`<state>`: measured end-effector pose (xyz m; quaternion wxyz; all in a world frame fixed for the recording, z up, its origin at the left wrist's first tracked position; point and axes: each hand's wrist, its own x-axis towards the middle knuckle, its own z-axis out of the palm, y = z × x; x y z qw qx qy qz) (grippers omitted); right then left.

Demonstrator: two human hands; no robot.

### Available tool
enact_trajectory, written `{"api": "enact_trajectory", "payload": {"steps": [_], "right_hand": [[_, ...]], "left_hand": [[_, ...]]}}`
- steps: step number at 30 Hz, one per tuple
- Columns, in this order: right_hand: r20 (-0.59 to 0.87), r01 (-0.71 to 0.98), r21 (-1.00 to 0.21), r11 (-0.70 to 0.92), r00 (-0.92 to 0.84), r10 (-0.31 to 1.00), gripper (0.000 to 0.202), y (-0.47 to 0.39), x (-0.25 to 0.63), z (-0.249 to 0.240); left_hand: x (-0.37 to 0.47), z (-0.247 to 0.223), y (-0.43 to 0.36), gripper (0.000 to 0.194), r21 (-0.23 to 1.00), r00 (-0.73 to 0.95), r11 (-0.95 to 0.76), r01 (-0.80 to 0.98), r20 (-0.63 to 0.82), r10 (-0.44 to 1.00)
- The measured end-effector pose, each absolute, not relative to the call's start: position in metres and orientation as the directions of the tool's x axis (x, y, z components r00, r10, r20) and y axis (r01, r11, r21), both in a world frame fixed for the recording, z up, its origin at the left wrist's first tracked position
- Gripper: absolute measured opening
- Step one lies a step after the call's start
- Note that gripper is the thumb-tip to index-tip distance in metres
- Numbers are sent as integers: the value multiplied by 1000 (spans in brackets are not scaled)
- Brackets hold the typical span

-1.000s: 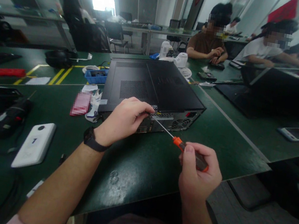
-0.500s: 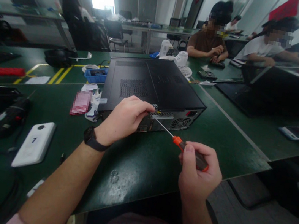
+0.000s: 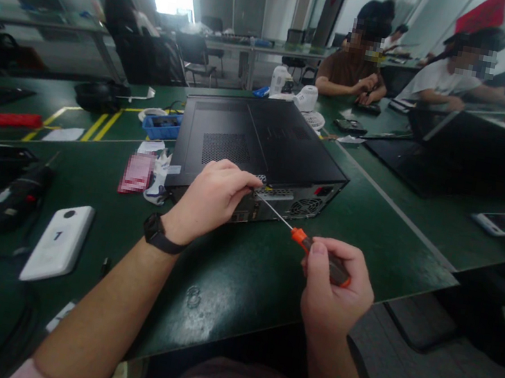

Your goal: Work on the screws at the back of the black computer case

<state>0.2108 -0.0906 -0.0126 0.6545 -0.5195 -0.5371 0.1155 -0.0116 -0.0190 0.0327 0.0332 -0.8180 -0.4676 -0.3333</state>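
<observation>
Head view: a screwdriver point(image 3: 300, 237) is clamped in the right hand point(image 3: 337, 289); the left hand point(image 3: 212, 198) is pinched closed at the computer case point(image 3: 266, 136).

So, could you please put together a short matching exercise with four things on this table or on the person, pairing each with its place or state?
Things
1. Screwdriver
2. Watch
3. Computer case
4. Small bin

Places and states
A. Blue, beyond the pink packet
B. Lying flat, with its round fan grille facing the near side
C. Around the wrist of the left hand
D. Held by its handle in the right hand

Right pairs: 1-D, 2-C, 3-B, 4-A
</observation>
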Motion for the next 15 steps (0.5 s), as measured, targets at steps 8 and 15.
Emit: {"api": "enact_trajectory", "payload": {"steps": [8,15], "right_hand": [[590,415,-798,437,389,707,15,-90,212,-13],[597,419,-792,444,383,705,12,-89,211,-14]], "left_hand": [[-11,32,-18,23,270,339,-572,774,586,736],[-12,30,-17,23,282,333,-573,770,589,737]]}}
